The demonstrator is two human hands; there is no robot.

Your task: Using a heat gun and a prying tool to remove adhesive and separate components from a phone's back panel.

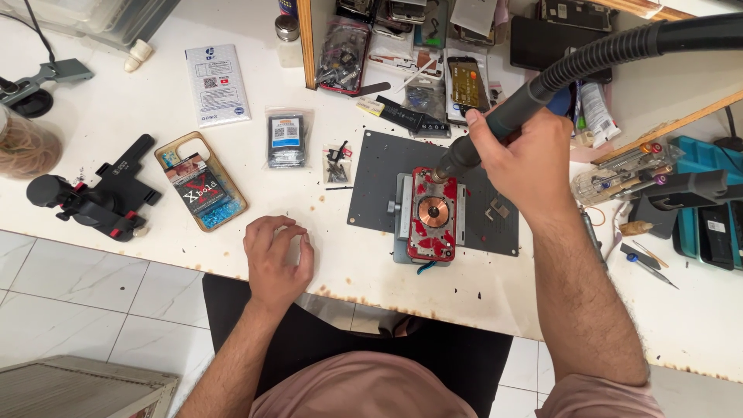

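A red phone back (pixel 432 215) with a round copper coil lies clamped in a grey holder (pixel 402 210) on a dark mat (pixel 371 182). My right hand (pixel 515 155) grips a black tool handpiece (pixel 484 139) on a ribbed hose, its tip touching the phone's top edge. My left hand (pixel 276 251) rests on the white table near the front edge, fingers loosely curled, holding nothing.
A phone case (pixel 201 191), a black clamp tool (pixel 97 200), small plastic packets (pixel 286 138), a white card (pixel 217 83) and screws (pixel 337 159) lie left of the mat. Screwdrivers (pixel 619 174) and a teal tray (pixel 708 205) sit right. Phones and parts crowd the back.
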